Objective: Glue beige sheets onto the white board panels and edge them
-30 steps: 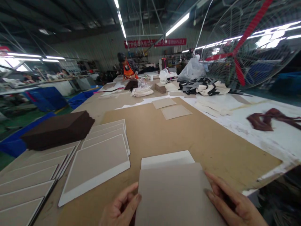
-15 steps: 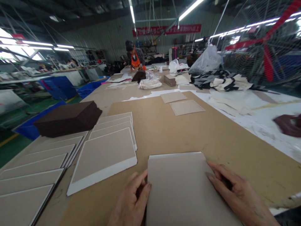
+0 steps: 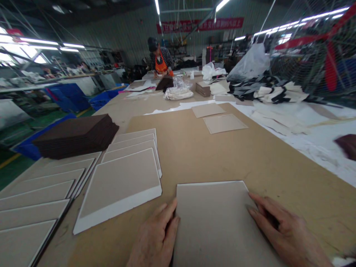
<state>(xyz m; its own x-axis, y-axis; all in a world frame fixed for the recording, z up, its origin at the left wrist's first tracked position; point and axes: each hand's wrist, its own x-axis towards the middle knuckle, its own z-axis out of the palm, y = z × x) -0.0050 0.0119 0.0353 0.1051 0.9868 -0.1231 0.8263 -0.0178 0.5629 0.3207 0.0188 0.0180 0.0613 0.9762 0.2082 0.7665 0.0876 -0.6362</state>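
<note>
A flat beige panel with a thin white far edge lies on the brown board in front of me. My left hand grips its left edge between thumb and fingers. At the opposite edge, my right hand pinches the panel the same way, thumb on top near the far right corner. Left of my hands is a beige panel with a broad white border, overlapping several similar ones. The panel's near end runs out of view.
More white-edged panels overlap at the far left, below a dark brown stack. Two thin beige sheets lie farther up the brown board. Fabric scraps, a fan and a person in an orange apron are beyond.
The view has shifted slightly. Both hands stay on the panel's edges, and the white strip along its far edge looks narrower now.
</note>
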